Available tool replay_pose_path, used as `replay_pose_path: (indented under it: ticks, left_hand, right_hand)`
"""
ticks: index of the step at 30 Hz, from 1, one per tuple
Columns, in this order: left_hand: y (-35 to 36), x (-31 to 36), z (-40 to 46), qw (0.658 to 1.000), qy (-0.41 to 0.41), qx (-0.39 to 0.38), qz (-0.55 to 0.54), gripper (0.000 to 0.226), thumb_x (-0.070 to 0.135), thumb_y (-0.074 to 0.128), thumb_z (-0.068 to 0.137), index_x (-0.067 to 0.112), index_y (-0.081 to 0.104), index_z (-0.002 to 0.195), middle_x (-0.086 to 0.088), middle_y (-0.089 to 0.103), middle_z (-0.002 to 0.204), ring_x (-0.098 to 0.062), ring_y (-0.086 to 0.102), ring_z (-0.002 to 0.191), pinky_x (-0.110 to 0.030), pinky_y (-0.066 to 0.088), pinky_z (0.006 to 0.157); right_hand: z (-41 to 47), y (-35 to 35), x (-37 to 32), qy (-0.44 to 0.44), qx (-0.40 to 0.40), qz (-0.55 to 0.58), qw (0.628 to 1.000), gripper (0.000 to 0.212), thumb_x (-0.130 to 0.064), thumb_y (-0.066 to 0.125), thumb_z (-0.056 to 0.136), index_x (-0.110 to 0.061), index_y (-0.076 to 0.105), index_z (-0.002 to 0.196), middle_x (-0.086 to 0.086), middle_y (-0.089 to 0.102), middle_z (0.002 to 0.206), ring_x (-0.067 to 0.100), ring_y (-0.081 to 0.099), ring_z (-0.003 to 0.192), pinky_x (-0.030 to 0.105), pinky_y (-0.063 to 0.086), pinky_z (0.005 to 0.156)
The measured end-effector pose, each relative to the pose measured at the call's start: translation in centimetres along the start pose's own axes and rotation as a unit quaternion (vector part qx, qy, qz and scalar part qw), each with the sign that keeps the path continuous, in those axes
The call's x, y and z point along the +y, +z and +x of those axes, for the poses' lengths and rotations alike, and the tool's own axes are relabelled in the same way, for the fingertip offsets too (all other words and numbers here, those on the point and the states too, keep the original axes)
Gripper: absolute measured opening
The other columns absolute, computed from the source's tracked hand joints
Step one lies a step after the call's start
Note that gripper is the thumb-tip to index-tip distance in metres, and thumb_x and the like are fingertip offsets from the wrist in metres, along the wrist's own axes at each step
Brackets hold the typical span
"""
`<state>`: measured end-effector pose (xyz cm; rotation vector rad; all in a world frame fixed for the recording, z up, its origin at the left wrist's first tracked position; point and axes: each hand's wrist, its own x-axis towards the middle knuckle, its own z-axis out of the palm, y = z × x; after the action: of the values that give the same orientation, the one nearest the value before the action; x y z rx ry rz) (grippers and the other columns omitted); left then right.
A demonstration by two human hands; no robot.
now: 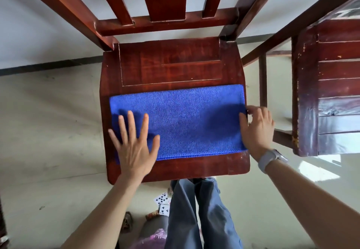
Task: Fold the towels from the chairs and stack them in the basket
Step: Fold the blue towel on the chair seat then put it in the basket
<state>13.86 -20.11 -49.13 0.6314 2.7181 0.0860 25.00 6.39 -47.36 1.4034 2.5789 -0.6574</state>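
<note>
Item: blue microfibre towel [187, 120], laid flat as a long rectangle across the front of a red-brown wooden chair seat [171, 63]. Nap short and looped; near edge stitched.

Hands: left hand [134, 143] spread flat with straight fingers, pressed on the towel's left end. Right hand [257, 130] curled at the right end, the short edge pinched between thumb and fingers. Hands held well apart.

Step judged: folding under way; one lengthwise fold appears made. Next move judged: right end to be carried across to the left, edges matched.

Seat lacquered, scuffed, panel-grooved. A second wooden chair [331, 93] stands just beside. No basket is seen.
</note>
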Motion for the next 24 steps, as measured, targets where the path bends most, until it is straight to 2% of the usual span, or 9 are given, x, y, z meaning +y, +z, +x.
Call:
replay_pose_path:
  ticks: [4, 7, 10, 13, 15, 17, 19, 21, 24]
  left_hand:
    - [0.8, 0.9, -1.9, 0.998, -0.042, -0.042, -0.014, 0.068, 0.054, 0.028, 0.084, 0.025, 0.019, 0.145, -0.015, 0.012, 0.154, -0.036, 0.004, 0.142, -0.066, 0.005, 0.107]
    - [1.0, 0.8, -1.7, 0.998, -0.043, -0.048, -0.015, 0.068, 0.054, 0.028, 0.084, 0.025, 0.019, 0.145, -0.016, 0.012, 0.154, -0.038, 0.005, 0.142, -0.066, 0.004, 0.106]
    - [1.2, 0.8, -1.6, 0.998, -0.041, -0.040, -0.005, 0.067, 0.054, 0.030, 0.084, 0.025, 0.020, 0.144, -0.018, 0.015, 0.153, -0.041, 0.009, 0.141, -0.067, 0.007, 0.105]
    - [1.2, 0.7, -1.6, 0.999, -0.038, -0.038, 0.006, 0.067, 0.054, 0.030, 0.084, 0.023, 0.022, 0.143, -0.020, 0.019, 0.152, -0.043, 0.013, 0.139, -0.069, 0.010, 0.103]
    - [1.0, 0.7, -1.5, 0.998, -0.037, -0.049, 0.010, 0.067, 0.054, 0.030, 0.084, 0.023, 0.024, 0.143, -0.020, 0.021, 0.151, -0.044, 0.015, 0.139, -0.070, 0.012, 0.103]
    - [0.7, 0.8, -1.6, 0.997, -0.037, -0.063, 0.004, 0.067, 0.055, 0.029, 0.084, 0.023, 0.024, 0.143, -0.019, 0.020, 0.152, -0.043, 0.015, 0.139, -0.069, 0.013, 0.103]
    - [0.3, 0.8, -1.5, 0.997, -0.041, -0.070, -0.017, 0.068, 0.055, 0.030, 0.082, 0.025, 0.025, 0.143, -0.017, 0.018, 0.153, -0.042, 0.013, 0.140, -0.069, 0.012, 0.103]
    - [-0.4, 0.7, -1.4, 0.994, -0.049, -0.070, -0.062, 0.067, 0.052, 0.038, 0.080, 0.022, 0.034, 0.140, -0.017, 0.022, 0.152, -0.041, 0.016, 0.140, -0.068, 0.015, 0.103]
    - [-2.0, 0.8, -1.4, 0.981, -0.040, -0.006, -0.189, 0.051, 0.041, 0.043, 0.081, 0.007, 0.058, 0.117, -0.018, 0.050, 0.134, -0.038, 0.040, 0.130, -0.056, 0.033, 0.101]
  right_hand:
    - [0.2, -0.3, -1.3, 0.139, -0.054, 0.044, 0.988, 0.028, -0.026, 0.051, 0.090, -0.008, 0.055, 0.111, 0.013, 0.055, 0.118, 0.032, 0.047, 0.115, 0.044, 0.033, 0.098]
    - [1.0, -0.3, -1.9, 0.178, -0.099, 0.038, 0.978, 0.025, -0.024, 0.049, 0.088, -0.008, 0.056, 0.105, 0.016, 0.058, 0.115, 0.035, 0.050, 0.110, 0.048, 0.039, 0.096]
    - [1.4, -0.2, -2.4, 0.182, -0.128, 0.026, 0.975, 0.020, -0.020, 0.046, 0.084, -0.004, 0.055, 0.089, 0.022, 0.058, 0.109, 0.038, 0.053, 0.103, 0.045, 0.043, 0.088]
    - [1.1, -0.4, -3.0, 0.184, -0.118, 0.007, 0.976, 0.029, -0.022, 0.047, 0.083, -0.001, 0.056, 0.101, 0.015, 0.058, 0.109, 0.035, 0.052, 0.105, 0.042, 0.040, 0.091]
    - [0.7, -0.9, -3.1, 0.181, -0.103, 0.038, 0.977, 0.025, -0.020, 0.049, 0.085, -0.004, 0.052, 0.104, 0.009, 0.055, 0.097, 0.032, 0.053, 0.100, 0.039, 0.039, 0.091]
    - [0.4, -1.8, -3.1, 0.184, -0.103, 0.106, 0.972, 0.027, -0.018, 0.053, 0.086, -0.004, 0.052, 0.108, 0.005, 0.053, 0.090, 0.028, 0.053, 0.089, 0.028, 0.039, 0.078]
    - [0.3, -3.0, -3.5, 0.180, -0.121, 0.191, 0.957, 0.028, -0.016, 0.057, 0.085, -0.002, 0.055, 0.109, 0.005, 0.057, 0.086, 0.023, 0.054, 0.079, 0.025, 0.037, 0.065]
    - [0.1, -4.4, -4.8, 0.145, -0.155, 0.241, 0.947, 0.015, -0.012, 0.060, 0.085, -0.004, 0.061, 0.097, 0.003, 0.059, 0.076, 0.020, 0.055, 0.070, 0.027, 0.043, 0.058]
    - [-0.7, -5.7, -7.7, 0.085, -0.199, 0.276, 0.936, 0.008, -0.010, 0.063, 0.083, -0.010, 0.060, 0.091, 0.003, 0.060, 0.078, 0.016, 0.056, 0.070, 0.023, 0.048, 0.063]
